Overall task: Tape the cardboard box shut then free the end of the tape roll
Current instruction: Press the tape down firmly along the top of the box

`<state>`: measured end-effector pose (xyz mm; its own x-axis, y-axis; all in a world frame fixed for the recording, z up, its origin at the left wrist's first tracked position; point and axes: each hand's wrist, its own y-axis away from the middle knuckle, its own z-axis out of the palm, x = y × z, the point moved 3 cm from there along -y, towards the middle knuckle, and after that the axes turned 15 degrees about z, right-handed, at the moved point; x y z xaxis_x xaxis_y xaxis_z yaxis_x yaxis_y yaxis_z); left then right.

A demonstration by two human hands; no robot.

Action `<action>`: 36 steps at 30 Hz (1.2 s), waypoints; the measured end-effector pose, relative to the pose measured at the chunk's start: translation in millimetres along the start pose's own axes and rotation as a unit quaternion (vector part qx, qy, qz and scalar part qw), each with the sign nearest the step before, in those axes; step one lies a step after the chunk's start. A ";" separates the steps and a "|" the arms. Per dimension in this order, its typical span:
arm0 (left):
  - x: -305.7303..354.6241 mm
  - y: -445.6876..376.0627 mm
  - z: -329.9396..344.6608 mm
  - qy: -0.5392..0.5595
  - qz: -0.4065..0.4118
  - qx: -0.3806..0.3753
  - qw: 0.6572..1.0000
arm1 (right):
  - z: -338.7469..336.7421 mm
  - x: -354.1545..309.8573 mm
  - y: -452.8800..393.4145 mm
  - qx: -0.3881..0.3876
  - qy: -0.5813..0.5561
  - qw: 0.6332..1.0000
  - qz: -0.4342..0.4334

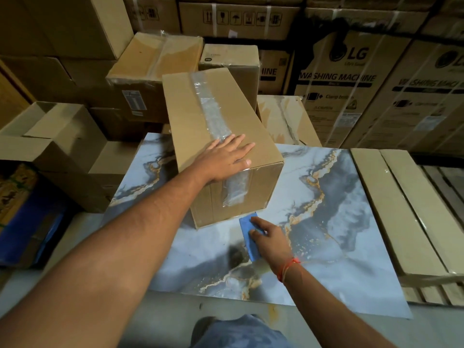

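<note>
A long cardboard box [221, 136] lies on a bench [339, 222] with a blue and grey marble look. The box sits near the middle of the bench, with its far end pointing away and a bit to the left. A strip of clear tape [208, 106] runs down the middle of its top and folds over the near end.

The left hand [226, 159] lies flat on the top of the box, close to the near edge. Its fingers are spread out wide and it holds nothing. It just presses on the box and the tape.

The right hand [270, 237] is on the bench just in front of the box. Its fingers are curled over a blue tape holder [247, 228]. The blue part touches the bench, and its far tip is right beside the bottom near edge of the box. The tape roll itself is hidden under the hand.

Many other brown boxes [155, 66] are stacked behind and to the left. Flat cardboard packs [401, 209] lie on the right side.
</note>
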<state>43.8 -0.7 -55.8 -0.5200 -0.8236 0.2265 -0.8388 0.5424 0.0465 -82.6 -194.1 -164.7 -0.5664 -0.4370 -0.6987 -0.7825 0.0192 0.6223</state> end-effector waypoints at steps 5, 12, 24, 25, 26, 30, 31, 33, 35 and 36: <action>-0.6 0.3 0.5 -0.005 0.000 0.000 1.000 | -12.2 2.4 3.4 0.131 0.226 0.961 -0.086; 1.5 0.9 -2.0 -0.004 -0.005 -0.007 1.000 | -25.4 24.0 -17.3 0.139 0.337 0.928 -0.079; 6.6 2.1 -6.0 -0.004 -0.010 -0.013 1.000 | -33.0 46.7 -20.9 0.248 0.437 0.856 -0.124; 5.9 2.0 -5.3 -0.005 -0.010 -0.015 1.000 | -32.5 42.1 -14.1 0.266 0.436 0.849 -0.134; 5.2 1.8 -4.5 -0.007 -0.009 -0.015 1.000 | -31.3 36.4 -8.4 0.275 0.423 0.850 -0.151; 0.4 1.5 -1.0 -0.011 0.003 -0.016 1.000 | -20.0 2.3 2.4 0.266 0.275 0.891 -0.246; -0.7 1.0 -0.5 -0.012 0.007 -0.016 1.000 | -14.3 -6.7 3.8 0.266 0.242 0.897 -0.258; -2.3 -0.5 0.3 -0.011 0.017 -0.022 1.000 | 0.5 -24.3 8.3 0.274 0.173 0.907 -0.268; -6.6 -2.1 -0.1 -0.010 0.041 -0.031 0.999 | 17.5 -44.9 18.3 0.284 0.091 0.915 -0.272; -10.5 -3.0 -2.1 -0.010 0.061 -0.036 0.997 | 26.4 -56.6 24.4 0.289 0.056 0.914 -0.280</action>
<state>52.1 6.7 -56.2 -0.6219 -0.7528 0.2158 -0.7550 0.6495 0.0900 -76.5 -145.2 -119.3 -0.0317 -0.6120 -0.7902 -0.9658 0.2222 -0.1334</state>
